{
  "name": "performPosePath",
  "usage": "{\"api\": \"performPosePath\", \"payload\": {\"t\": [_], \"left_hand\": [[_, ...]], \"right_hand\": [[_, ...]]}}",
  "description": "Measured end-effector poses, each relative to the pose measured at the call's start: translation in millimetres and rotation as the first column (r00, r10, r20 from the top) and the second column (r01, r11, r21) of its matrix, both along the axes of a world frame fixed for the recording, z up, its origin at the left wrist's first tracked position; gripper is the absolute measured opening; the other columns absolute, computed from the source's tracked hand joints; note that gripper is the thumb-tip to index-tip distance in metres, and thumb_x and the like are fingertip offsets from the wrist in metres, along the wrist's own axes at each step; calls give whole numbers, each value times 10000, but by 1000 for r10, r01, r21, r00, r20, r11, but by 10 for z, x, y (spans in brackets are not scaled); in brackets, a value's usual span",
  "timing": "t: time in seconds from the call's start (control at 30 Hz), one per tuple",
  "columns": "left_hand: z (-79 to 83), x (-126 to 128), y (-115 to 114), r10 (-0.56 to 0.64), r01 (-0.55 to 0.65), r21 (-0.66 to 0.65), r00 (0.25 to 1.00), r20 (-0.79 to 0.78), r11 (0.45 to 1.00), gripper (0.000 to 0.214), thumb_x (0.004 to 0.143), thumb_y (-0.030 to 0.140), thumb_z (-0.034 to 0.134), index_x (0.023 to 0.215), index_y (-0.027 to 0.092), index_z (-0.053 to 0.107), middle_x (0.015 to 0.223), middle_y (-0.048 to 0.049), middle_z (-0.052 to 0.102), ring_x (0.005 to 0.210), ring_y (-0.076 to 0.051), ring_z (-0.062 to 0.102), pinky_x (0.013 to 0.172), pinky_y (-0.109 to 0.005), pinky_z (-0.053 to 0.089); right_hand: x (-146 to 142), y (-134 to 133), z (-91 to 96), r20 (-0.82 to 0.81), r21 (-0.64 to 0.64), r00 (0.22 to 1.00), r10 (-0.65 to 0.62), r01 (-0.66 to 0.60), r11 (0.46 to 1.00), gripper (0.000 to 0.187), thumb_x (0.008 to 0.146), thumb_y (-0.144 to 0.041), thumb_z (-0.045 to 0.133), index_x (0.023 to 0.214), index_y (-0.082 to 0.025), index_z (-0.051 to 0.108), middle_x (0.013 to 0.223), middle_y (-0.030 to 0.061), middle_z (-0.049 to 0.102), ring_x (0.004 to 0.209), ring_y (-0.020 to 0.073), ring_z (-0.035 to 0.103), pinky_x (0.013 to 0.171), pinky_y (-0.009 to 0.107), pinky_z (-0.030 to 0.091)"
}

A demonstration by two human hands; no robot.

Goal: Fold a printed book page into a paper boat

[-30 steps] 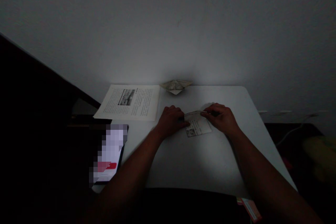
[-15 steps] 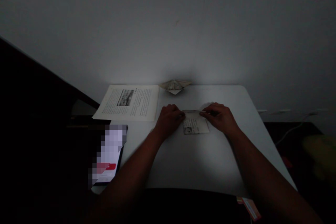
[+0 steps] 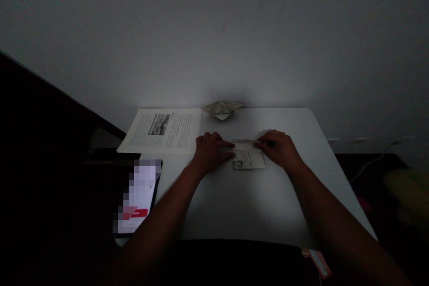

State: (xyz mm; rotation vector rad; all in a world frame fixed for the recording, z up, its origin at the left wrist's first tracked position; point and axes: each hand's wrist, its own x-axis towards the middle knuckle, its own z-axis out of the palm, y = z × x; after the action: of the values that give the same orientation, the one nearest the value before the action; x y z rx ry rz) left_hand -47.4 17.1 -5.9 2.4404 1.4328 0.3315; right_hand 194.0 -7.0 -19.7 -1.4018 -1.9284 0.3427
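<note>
A small folded sheet of printed paper point(image 3: 250, 160) lies on the white table between my hands, its upper part a paler flap. At its left edge rests my left hand point(image 3: 213, 151), thumb and forefinger apart with their tips touching the paper. My right hand point(image 3: 275, 146) pinches the paper's upper right corner between thumb and fingers. Farther back, near the wall, sits a folded paper boat point(image 3: 222, 110) made of printed paper.
Printed pages point(image 3: 177, 132) with a dark picture lie at the table's back left. A lit phone or tablet point(image 3: 139, 196) is at the left edge. The white table point(image 3: 234, 219) meets a grey wall point(image 3: 214, 44) behind. A cable point(image 3: 368, 170) runs at the right.
My left thumb and forefinger have spread apart and eased leftward from the paper's upper left corner. The right hand keeps its pinch, and the paper has barely moved.
</note>
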Motion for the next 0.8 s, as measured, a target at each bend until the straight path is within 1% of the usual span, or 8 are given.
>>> {"api": "performPosePath", "payload": {"t": [0.2,0.37,0.47,0.57,0.63,0.67,0.73,0.8], "left_hand": [[97,-38,-31,-71,69,-52,996,-44,996,513,656,575,681,1135,408,604,1040,-24,531,1023,-259,442,900,-431,288],[143,-55,-22,-105,104,-76,994,-18,992,630,550,586,745,1130,381,609,1049,-32,542,1029,-280,453,922,-466,298],[150,15,-6,-65,69,-62,995,70,996,497,610,581,714,1023,310,668,998,-37,581,1002,-264,491,899,-447,342],[103,169,13,-57,62,-16,974,220,998,266,770,435,639,911,213,681,897,-29,616,852,-173,553,807,-325,408],[45,282,34,-134,134,17,961,242,991,207,821,371,597,881,189,675,832,-19,622,756,-135,558,735,-277,414],[15,329,49,-187,183,39,960,210,982,194,822,359,599,866,187,678,814,-17,623,749,-137,558,719,-275,406],[-32,387,81,-282,274,75,950,133,959,194,799,383,629,819,200,692,790,-13,628,790,-160,561,739,-299,382],[-54,390,104,-325,319,66,939,114,945,202,776,417,652,811,224,702,799,-4,634,819,-166,560,758,-312,358]], "right_hand": [[1,-5,-11,-5,9,1000,9,-9,1000,131,767,-313,669,692,-205,675,644,18,638,607,146,554,602,306,431],[-2,8,-16,-16,-10,1000,-6,6,1000,142,762,-340,665,684,-221,675,647,13,642,601,144,551,580,301,427],[-4,16,-15,3,-3,1000,8,-8,1000,143,768,-341,659,690,-223,679,649,12,643,608,145,554,582,301,422],[1,21,-25,29,12,999,23,-24,1000,136,772,-332,662,698,-219,680,646,10,642,611,144,554,599,304,423],[8,25,-37,38,22,999,31,-32,999,135,772,-332,666,702,-217,681,644,8,639,611,144,553,610,305,423],[12,27,-43,42,24,998,38,-39,999,139,773,-336,666,704,-217,682,643,8,639,613,145,553,615,306,423],[19,29,-50,47,21,997,52,-53,998,146,777,-346,664,707,-219,684,649,11,641,626,150,558,624,309,422],[23,32,-51,49,12,997,61,-61,998,147,777,-352,665,711,-222,687,653,12,644,634,154,560,628,311,420]]}}
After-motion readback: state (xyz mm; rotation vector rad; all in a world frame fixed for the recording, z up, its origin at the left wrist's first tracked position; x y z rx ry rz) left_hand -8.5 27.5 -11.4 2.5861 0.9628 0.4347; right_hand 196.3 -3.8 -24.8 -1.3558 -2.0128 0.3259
